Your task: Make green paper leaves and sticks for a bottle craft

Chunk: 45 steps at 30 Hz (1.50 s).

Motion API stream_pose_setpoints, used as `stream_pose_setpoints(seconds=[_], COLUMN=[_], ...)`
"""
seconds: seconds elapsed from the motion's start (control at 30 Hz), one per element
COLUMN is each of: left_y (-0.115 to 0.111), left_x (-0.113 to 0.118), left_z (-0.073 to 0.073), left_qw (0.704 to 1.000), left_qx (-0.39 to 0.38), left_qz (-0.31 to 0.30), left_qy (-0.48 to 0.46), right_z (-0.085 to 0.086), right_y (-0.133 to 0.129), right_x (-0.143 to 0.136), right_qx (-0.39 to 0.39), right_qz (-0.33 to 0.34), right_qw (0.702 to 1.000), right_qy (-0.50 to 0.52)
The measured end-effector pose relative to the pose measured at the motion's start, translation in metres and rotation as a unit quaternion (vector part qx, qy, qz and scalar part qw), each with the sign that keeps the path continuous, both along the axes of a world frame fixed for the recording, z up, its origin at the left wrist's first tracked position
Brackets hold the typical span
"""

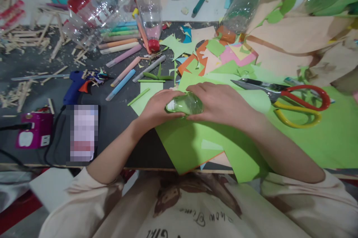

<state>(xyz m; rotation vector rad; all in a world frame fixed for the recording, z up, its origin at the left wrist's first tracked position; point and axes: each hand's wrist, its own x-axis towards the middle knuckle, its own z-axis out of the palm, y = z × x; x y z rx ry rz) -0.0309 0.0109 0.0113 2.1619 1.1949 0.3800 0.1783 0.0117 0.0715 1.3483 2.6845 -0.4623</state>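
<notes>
A small clear bottle (188,104) with a white cap lies on its side between my two hands, over bright green paper (179,141). My left hand (159,107) grips the cap end, thumb below and fingers above. Around the base end curl the fingers of my right hand (214,102). Just left of my left hand are a pale green sheet (152,88) and thin green paper rolls. Scissors (304,98) with red and yellow handles rest to the right of my right hand, with a black pen over the blades.
At left are a blue glue gun (74,87), a phone (84,131), a purple box (35,130) with a cable, and scattered wooden sticks. Colored markers (123,55), paper scraps (195,59) and large plastic bottles (148,3) lie further back. Crumpled beige paper (296,44) is at right.
</notes>
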Motion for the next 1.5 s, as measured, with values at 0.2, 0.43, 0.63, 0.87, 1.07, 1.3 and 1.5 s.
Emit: stream_pose_setpoints(seconds=[0.2,0.43,0.63,0.87,1.07,1.3,1.5], left_y=[0.001,-0.002,0.003,0.009,0.007,0.006,0.005], left_x=[0.000,-0.001,-0.015,-0.028,-0.024,-0.023,-0.017], left_z=[0.000,-0.003,-0.002,0.006,0.006,0.010,0.015], left_qw=[1.000,1.000,0.995,0.996,0.998,1.000,1.000], left_qx=[-0.005,-0.010,0.019,-0.019,-0.005,0.008,0.003], left_qz=[0.004,0.008,-0.014,-0.026,-0.006,0.003,0.008], left_qy=[-0.001,-0.026,-0.092,-0.086,-0.059,-0.010,0.019], right_z=[-0.001,0.001,0.001,-0.002,0.001,-0.001,0.000], right_y=[0.001,0.001,0.002,0.003,0.002,0.002,0.003], right_x=[0.000,-0.001,-0.001,-0.002,-0.001,0.003,0.012], right_qx=[0.009,0.001,0.008,0.001,-0.003,0.013,-0.024], right_qz=[0.003,0.017,0.020,0.012,0.001,0.008,0.010], right_qw=[1.000,1.000,1.000,1.000,1.000,1.000,1.000], right_qy=[0.003,-0.012,-0.018,-0.014,-0.007,-0.007,-0.003])
